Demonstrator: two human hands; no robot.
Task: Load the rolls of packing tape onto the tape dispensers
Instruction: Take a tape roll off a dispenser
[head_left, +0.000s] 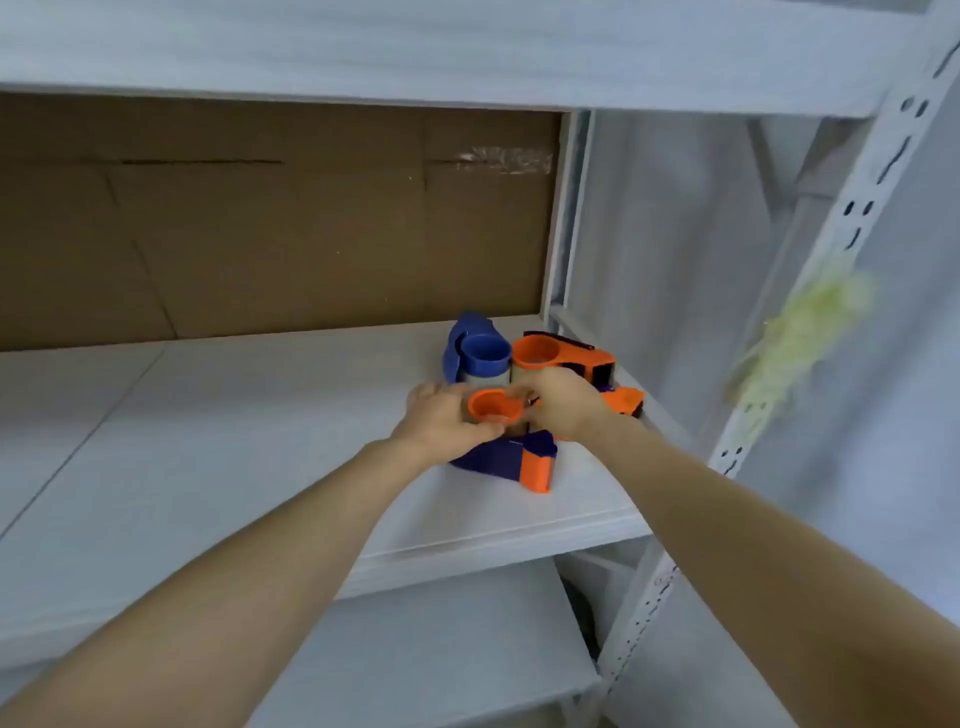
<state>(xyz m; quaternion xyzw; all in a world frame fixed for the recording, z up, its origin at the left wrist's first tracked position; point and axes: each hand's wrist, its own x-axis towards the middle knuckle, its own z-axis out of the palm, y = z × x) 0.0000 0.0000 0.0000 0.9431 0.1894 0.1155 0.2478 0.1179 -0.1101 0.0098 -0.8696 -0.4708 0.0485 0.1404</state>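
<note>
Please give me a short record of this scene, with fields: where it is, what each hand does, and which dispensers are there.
place: white shelf, cardboard at its back
left hand: grips the middle orange dispenser
right hand: grips the same dispenser
behind it: blue dispenser and rear orange dispenser
in front of it: blue-and-orange dispenser
</note>
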